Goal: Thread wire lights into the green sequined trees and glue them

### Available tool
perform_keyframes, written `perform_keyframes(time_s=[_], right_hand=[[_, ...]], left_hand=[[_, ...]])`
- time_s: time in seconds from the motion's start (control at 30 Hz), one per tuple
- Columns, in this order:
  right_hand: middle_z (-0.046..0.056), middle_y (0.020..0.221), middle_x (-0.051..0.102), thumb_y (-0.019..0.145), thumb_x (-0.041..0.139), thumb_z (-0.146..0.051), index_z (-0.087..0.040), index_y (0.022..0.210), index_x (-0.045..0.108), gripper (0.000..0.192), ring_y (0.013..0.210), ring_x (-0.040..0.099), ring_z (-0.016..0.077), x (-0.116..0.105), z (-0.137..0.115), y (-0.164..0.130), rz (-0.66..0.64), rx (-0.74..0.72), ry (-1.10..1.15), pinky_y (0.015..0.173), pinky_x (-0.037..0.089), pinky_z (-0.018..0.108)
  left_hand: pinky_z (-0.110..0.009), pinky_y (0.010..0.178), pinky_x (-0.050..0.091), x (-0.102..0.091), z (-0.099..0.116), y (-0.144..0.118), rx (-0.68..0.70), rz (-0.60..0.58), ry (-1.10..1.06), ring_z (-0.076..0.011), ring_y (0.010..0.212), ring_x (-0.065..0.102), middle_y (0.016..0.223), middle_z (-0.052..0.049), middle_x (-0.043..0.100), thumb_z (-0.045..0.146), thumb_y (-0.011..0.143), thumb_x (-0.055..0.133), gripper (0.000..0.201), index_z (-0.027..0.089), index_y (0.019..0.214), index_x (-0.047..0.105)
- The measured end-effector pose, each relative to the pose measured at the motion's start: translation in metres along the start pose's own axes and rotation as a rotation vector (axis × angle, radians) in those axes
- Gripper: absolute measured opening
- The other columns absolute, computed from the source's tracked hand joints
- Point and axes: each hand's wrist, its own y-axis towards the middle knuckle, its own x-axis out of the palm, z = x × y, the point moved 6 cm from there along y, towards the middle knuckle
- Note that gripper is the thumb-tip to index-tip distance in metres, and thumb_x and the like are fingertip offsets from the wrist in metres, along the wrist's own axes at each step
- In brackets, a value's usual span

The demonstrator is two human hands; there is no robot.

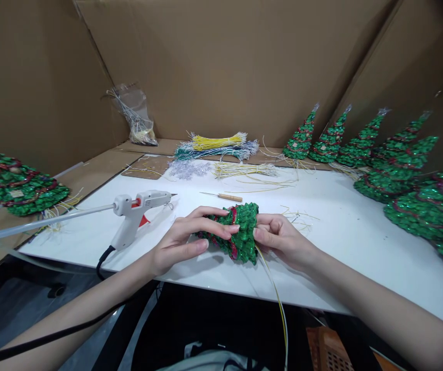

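Observation:
A small green Christmas tree with red garland lies on its side near the table's front edge, its base facing right. My left hand is wrapped over the tree's side and grips it. At the base, my right hand has thumb and fingers pinched together; what they hold inside the base is hidden. Yellow and white wires come out of the base and hang down over the table edge. A wooden-handled awl lies just beyond the tree. Left of my hands is a white hot glue gun.
Several finished-looking trees line the right side, and another tree stands at the left. Bundles of yellow wires and a pile of clear snowflake pieces lie at the back, near a plastic bag. Cardboard walls enclose the table.

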Motion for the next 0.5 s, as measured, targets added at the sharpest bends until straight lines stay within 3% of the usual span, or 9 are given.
perform_keyframes(time_s=[0.3, 0.5], right_hand=[[-0.006, 0.053, 0.038, 0.078, 0.074, -0.043, -0.014, 0.071, 0.059, 0.033, 0.048, 0.028, 0.0056, 0.0004, -0.0021, -0.0006, 0.04, 0.005, 0.016, 0.048, 0.02, 0.023], [-0.004, 0.057, 0.045, 0.077, 0.075, -0.045, -0.013, 0.085, 0.067, 0.034, 0.05, 0.031, 0.0067, -0.0044, -0.005, -0.001, 0.04, 0.024, -0.01, 0.049, 0.022, 0.023]], left_hand=[[-0.04, 0.111, 0.034, 0.0031, 0.0045, 0.0018, 0.05, -0.004, 0.065, -0.025, 0.136, 0.04, 0.123, -0.008, 0.069, 0.021, 0.094, 0.051, 0.028, 0.018, 0.118, 0.065], [-0.044, 0.113, 0.032, 0.0053, 0.0022, 0.0025, 0.029, -0.016, 0.067, -0.0272, 0.138, 0.036, 0.129, -0.01, 0.065, 0.026, 0.094, 0.051, 0.031, 0.017, 0.121, 0.064]])
